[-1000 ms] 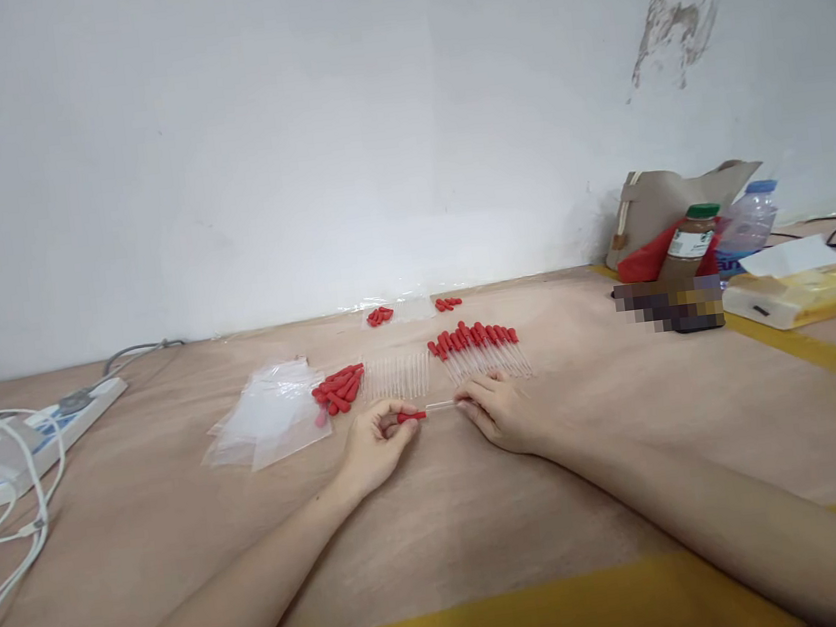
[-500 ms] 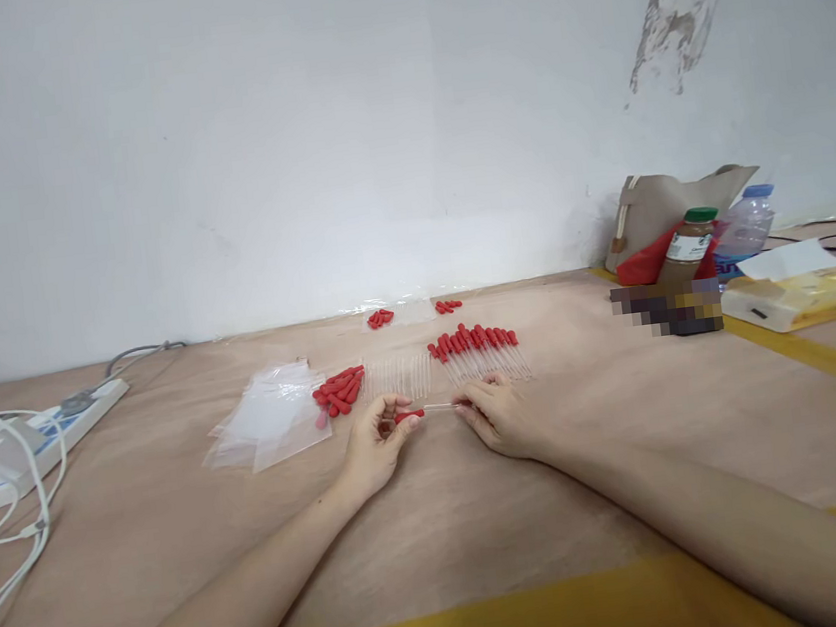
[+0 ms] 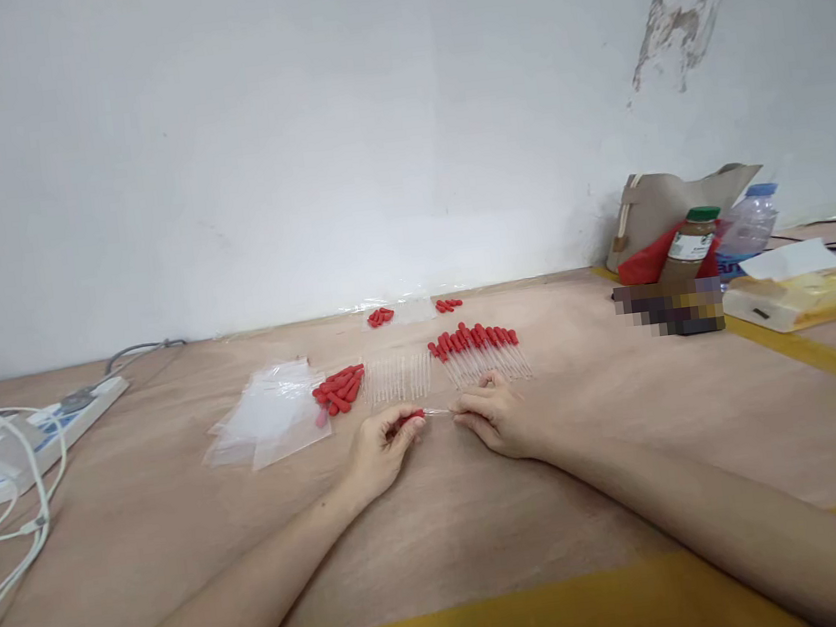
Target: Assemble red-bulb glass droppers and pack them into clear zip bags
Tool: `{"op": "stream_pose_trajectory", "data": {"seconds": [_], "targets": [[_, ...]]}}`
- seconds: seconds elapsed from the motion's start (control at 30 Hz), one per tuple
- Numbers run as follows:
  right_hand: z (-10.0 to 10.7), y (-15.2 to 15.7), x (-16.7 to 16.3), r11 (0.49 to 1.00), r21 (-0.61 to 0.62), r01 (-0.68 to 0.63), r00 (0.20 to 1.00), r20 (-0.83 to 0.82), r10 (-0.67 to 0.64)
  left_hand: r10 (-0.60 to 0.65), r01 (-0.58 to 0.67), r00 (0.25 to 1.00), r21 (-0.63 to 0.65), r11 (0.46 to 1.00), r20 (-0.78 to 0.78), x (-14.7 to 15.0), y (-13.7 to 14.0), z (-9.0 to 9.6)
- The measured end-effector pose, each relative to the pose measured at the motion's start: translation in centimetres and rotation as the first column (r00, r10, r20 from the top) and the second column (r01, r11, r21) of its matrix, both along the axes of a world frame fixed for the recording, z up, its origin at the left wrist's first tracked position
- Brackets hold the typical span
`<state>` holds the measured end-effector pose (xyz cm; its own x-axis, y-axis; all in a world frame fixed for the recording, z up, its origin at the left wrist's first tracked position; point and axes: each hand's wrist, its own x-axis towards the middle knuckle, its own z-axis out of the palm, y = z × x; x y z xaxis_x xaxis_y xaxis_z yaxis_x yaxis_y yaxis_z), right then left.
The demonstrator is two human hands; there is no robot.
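So, my left grip (image 3: 380, 449) is pinching a red bulb (image 3: 414, 414) while my right grip (image 3: 502, 420) is holding a thin clear tube (image 3: 438, 412), its left end meeting the bulb, well in from the back edge of the desk (image 3: 444, 542). Nearer that edge, loose bulbs (image 3: 340, 388), bare tubes (image 3: 397, 377) and capped tubes (image 3: 477, 340) are lying left to right.

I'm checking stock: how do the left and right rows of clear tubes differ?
The left row is bare; the right row has red ends. The left row lies beside loose red pieces, the right row nearer the right hand. Both are clear tubes lying side by side.
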<state>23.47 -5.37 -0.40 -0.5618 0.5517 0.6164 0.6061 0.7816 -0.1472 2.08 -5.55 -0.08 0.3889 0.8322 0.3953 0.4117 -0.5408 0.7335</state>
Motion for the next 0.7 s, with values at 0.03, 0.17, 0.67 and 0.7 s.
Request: {"op": "stream_pose_trajectory", "data": {"seconds": [0.03,0.17,0.67,0.7], "targets": [[0.0,0.1,0.1,1.0,-0.004,-0.007,1.0,0.008,0.007,0.01,-0.009,0.999,0.035,0.999,-0.031,0.0,-0.1,0.1],[0.3,0.3,0.6,1.0,0.009,-0.018,0.998,0.062,0.017,-0.008,0.026,0.99,0.128,0.991,-0.139,-0.1,-0.6,0.6],[0.5,-1.0,-1.8,0.984,-0.126,0.123,0.992,0.03,-0.121,0.016,0.156,0.919,0.402,0.902,-0.393,-0.6,-0.5,0.9],[0.5,-1.0,-1.8,0.982,-0.14,0.126,0.992,0.032,-0.122,0.012,0.168,0.915,0.407,0.898,-0.403,-0.6,-0.6,1.0]]}}
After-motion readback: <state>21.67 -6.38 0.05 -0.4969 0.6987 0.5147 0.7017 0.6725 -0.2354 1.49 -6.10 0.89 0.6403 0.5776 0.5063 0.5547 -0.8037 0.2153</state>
